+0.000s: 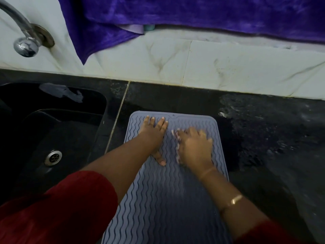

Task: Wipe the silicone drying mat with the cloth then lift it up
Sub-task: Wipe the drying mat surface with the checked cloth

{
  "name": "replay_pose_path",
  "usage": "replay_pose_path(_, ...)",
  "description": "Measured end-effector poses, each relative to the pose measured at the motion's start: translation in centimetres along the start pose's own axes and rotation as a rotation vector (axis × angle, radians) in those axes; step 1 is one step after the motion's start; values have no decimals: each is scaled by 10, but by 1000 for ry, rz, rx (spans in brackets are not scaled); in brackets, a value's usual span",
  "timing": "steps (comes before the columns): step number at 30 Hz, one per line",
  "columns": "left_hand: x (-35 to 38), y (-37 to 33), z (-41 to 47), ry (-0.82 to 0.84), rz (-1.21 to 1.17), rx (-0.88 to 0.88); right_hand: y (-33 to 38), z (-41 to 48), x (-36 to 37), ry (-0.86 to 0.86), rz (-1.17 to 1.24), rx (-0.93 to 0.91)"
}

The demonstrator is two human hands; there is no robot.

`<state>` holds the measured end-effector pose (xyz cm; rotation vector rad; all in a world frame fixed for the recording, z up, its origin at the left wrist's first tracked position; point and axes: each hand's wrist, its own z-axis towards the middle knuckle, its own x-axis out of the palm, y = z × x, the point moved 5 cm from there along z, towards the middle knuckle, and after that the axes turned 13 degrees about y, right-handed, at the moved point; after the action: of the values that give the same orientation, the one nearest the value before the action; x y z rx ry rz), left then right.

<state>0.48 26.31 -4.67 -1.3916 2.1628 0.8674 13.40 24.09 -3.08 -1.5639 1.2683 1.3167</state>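
A blue-grey silicone drying mat (158,196) with wavy ridges lies flat on the black counter, its short edge toward the wall. My left hand (154,134) rests flat on the mat's far left part, fingers spread, thumb pointing back. My right hand (195,147) presses a small pale cloth (177,143) onto the mat just right of the left hand. Only the cloth's left edge shows from under the palm, and this hand is blurred.
A black sink (52,131) with a steel drain (53,157) lies left of the mat. A chrome tap (24,39) juts from the marble-tiled wall. A purple towel (175,14) hangs over the wall ledge. The black counter (272,138) right of the mat looks wet.
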Motion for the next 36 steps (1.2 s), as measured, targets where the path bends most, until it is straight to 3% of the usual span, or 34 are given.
replay_pose_path(5,1,1,0,12,7,17,-3,-3,8,-128,77,41)
replay_pose_path(12,-1,2,-1,5,8,13,-18,79,-18,-43,61,60)
replay_pose_path(16,-1,1,-1,5,5,31,0,25,-7,22,-25,-82)
replay_pose_path(20,-1,2,0,-1,-11,42,2,-29,9,-59,14,-157)
replay_pose_path(29,-3,3,2,24,36,20,-26,77,-20,-65,52,-47)
replay_pose_path(34,-7,2,-2,-4,71,20,-10,14,6,11,184,-185)
replay_pose_path(36,-7,2,-1,-11,69,19,-8,-22,13,-40,138,-237)
